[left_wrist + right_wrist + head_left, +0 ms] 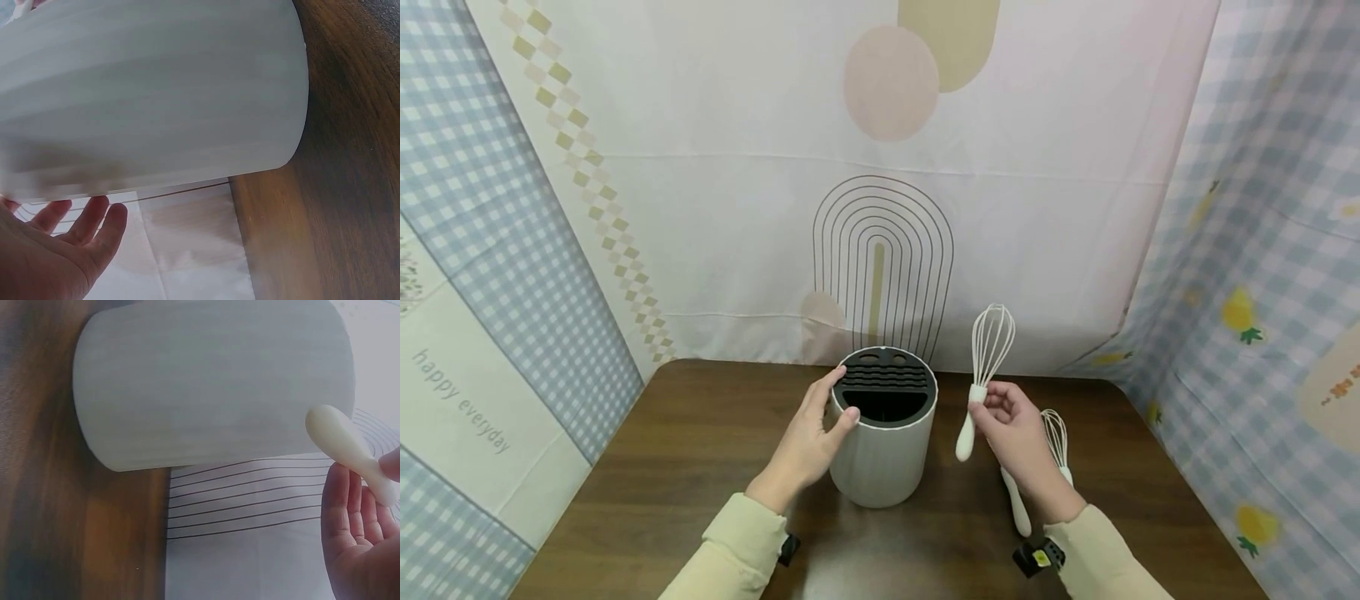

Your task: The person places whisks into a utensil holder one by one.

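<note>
A white cylindrical utensil holder point(883, 462) with a dark slotted top point(883, 375) stands upright on the table. My left hand point(808, 437) rests against its left side near the rim, thumb and fingers spread. In the left wrist view those fingers point(107, 228) touch the holder's side. To the right of the holder, my right hand point(1011, 417) pinches a white whisk point(976, 396) near the top of its handle, wires upward. The whisk's handle point(337, 434) shows in front of the holder in the right wrist view.
On the brown wooden table point(715, 450), another whisk point(1056, 433) lies partly hidden behind the right forearm. A white handle point(1017, 504) also lies there; its upper end is covered by the hand. A patterned cloth point(737, 233) hangs behind the table.
</note>
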Available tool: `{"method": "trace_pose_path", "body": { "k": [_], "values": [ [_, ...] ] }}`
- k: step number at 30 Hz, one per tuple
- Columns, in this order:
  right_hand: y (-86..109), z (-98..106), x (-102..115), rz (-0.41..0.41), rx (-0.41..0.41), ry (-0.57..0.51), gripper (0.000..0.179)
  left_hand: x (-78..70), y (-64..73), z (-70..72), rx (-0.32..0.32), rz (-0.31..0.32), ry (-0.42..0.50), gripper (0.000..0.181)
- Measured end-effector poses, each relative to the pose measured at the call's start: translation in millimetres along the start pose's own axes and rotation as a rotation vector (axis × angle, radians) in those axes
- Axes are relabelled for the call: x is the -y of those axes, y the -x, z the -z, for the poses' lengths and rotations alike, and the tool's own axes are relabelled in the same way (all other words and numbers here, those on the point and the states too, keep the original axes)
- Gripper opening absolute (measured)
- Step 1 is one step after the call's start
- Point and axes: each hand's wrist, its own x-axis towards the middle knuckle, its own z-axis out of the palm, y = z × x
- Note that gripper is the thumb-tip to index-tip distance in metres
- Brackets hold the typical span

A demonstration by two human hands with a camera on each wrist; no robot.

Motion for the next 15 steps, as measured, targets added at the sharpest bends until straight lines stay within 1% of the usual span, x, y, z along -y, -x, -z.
{"method": "trace_pose_path", "body": {
  "k": [5,15],
  "values": [
    [-1.3,-1.9,8.1,0.039,-0.016,-0.039,0.033,0.2,0.4,0.0,-0.002,-0.002,0.002,0.064],
    [3.3,-7.2,23.1,0.105,-0.016,-0.114,0.039,-0.7,1.6,0.1,-0.013,-0.021,0.013,0.063]
  ]
}}
